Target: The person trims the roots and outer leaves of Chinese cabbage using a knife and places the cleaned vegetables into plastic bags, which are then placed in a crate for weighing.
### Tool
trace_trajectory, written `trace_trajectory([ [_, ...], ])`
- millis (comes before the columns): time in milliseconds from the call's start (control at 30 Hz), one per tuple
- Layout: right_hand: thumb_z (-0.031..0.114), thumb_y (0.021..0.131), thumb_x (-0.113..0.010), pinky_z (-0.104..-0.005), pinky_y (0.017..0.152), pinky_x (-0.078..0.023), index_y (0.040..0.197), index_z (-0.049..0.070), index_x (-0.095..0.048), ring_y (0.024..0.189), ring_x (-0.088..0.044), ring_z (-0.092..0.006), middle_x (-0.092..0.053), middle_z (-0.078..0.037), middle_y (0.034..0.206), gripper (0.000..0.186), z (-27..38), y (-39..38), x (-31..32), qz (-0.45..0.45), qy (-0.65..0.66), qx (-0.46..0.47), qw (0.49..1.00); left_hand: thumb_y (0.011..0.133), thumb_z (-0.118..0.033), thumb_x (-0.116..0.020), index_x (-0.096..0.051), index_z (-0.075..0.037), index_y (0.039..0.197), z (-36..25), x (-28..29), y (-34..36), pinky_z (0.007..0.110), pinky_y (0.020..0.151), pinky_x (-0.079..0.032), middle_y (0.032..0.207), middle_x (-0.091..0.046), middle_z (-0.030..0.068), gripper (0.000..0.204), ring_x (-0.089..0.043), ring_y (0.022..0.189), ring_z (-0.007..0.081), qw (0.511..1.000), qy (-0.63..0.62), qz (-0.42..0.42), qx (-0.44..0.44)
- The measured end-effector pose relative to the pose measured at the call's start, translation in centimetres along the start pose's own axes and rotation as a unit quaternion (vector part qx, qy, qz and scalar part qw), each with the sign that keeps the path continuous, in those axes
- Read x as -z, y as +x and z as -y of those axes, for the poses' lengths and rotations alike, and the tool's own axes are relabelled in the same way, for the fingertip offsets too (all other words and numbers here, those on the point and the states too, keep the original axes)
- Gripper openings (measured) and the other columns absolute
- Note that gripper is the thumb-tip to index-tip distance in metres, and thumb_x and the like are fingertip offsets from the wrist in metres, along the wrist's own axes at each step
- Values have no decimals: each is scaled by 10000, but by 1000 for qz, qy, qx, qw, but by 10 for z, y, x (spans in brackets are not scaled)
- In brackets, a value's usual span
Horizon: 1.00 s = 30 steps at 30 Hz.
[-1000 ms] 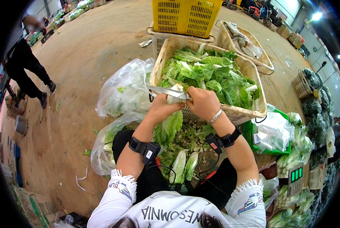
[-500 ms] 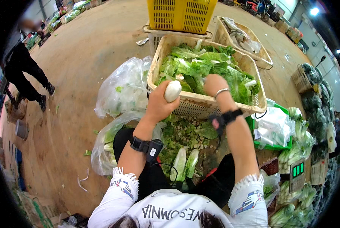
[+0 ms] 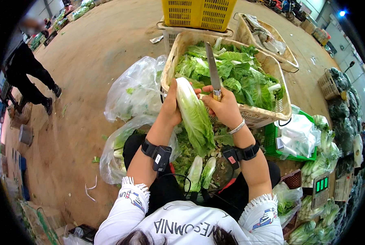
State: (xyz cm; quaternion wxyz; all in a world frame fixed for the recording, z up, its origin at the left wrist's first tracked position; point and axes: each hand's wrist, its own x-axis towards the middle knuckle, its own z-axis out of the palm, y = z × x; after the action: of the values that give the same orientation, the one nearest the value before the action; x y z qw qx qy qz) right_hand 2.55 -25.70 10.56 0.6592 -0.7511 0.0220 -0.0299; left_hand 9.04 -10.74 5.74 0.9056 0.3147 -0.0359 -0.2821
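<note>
My left hand point(image 3: 172, 107) is closed round a long Chinese cabbage point(image 3: 192, 114), its white base up and its green leaf tips hanging down between my forearms. In my right hand point(image 3: 228, 109) is a knife point(image 3: 212, 67), gripped by its handle with the blade pointing up and away. The fingertips of that hand reach toward the upper side of the cabbage; whether they pinch a leaf is hidden. Just beyond both hands stands a cream plastic crate point(image 3: 254, 116) full of loose green leaves point(image 3: 247, 79). Two smaller cabbages point(image 3: 194, 174) lie between my knees.
Clear plastic bags point(image 3: 133, 90) lie on the left. Behind the crate are a yellow crate point(image 3: 199, 18) and another cream crate point(image 3: 290, 61). On the right sit a green basket point(image 3: 272, 141), a scale point(image 3: 321, 188) and piled cabbages. A person point(image 3: 29, 75) stands at far left.
The cabbage has swung from base-toward-me to lying lengthwise, leaves downward. My right hand has drawn back from over the crate toward it, and the knife now shows, blade up.
</note>
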Motion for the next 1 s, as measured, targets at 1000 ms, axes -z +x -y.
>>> trace_trajectory([
  [1000,171,780,-609,-208,415,-332,1034,-21,-570,476,-433,-46,-526,17,649,321,-36,-1,18,32,56,-77,995,832,-323,-596,-518,27,1118,0,18,-12,303,790,-442,1050,-588,83,459,-559,919,157,952,282,115,29],
])
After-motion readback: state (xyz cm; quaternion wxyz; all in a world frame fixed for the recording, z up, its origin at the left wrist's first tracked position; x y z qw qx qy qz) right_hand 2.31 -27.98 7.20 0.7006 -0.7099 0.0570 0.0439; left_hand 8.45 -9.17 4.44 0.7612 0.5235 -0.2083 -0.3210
